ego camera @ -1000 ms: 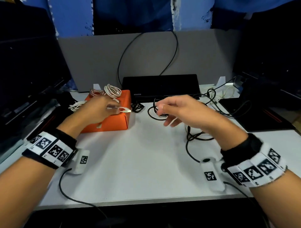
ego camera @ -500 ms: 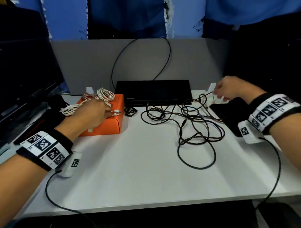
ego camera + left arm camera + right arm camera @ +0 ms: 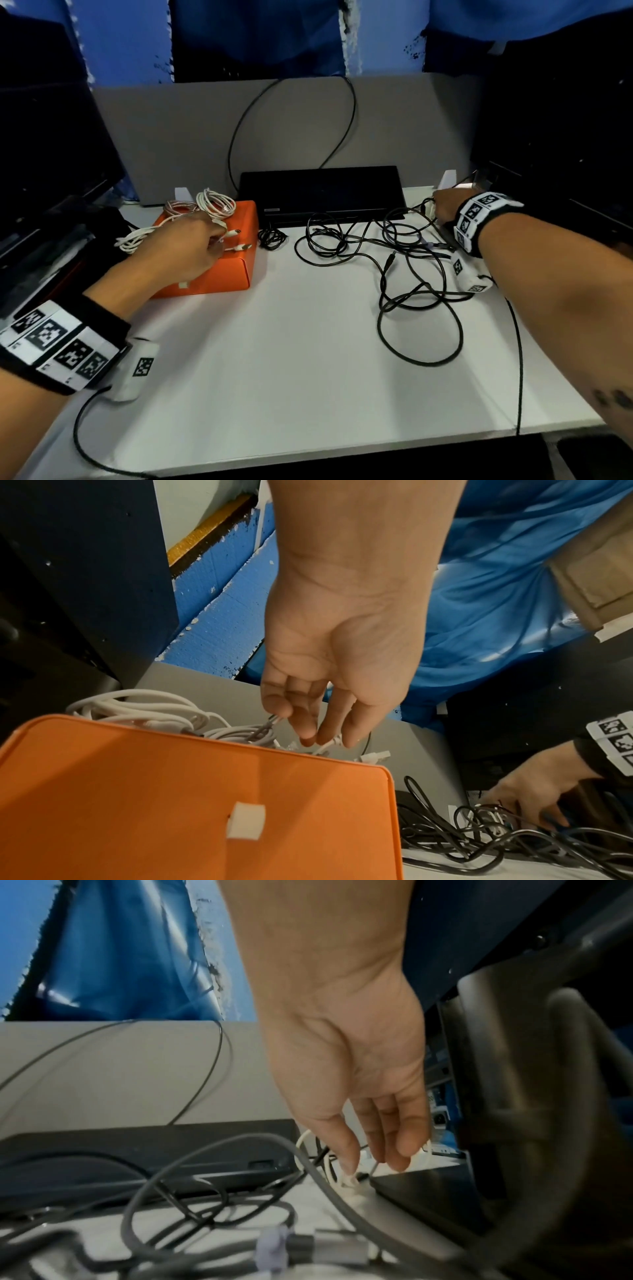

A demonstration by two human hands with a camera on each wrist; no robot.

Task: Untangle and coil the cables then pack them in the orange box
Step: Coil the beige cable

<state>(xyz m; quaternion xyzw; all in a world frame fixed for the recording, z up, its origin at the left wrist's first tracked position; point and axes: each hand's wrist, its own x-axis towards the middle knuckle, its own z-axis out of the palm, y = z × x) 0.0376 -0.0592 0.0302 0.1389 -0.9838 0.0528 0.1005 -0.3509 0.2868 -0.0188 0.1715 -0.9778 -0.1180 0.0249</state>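
Reaching far right now: my right hand (image 3: 442,205) has left the black tangle (image 3: 394,267), fingers closing on a white cable (image 3: 329,1167); left hand (image 3: 185,246) pinches coiled white cables (image 3: 215,205) over the orange box (image 3: 236,274).

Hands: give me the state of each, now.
Left hand: over the orange box, fingertips pinching a white cable.
Right hand: reaching for a white cable at the back, touching it; grip unclear.

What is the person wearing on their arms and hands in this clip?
Both forearms are bare, no sleeves or gloves. Each wrist carries a black band faced with white panels of black square markers; the left band matches. A small white marker-tagged unit hangs under each wrist, trailing a thin black cable.
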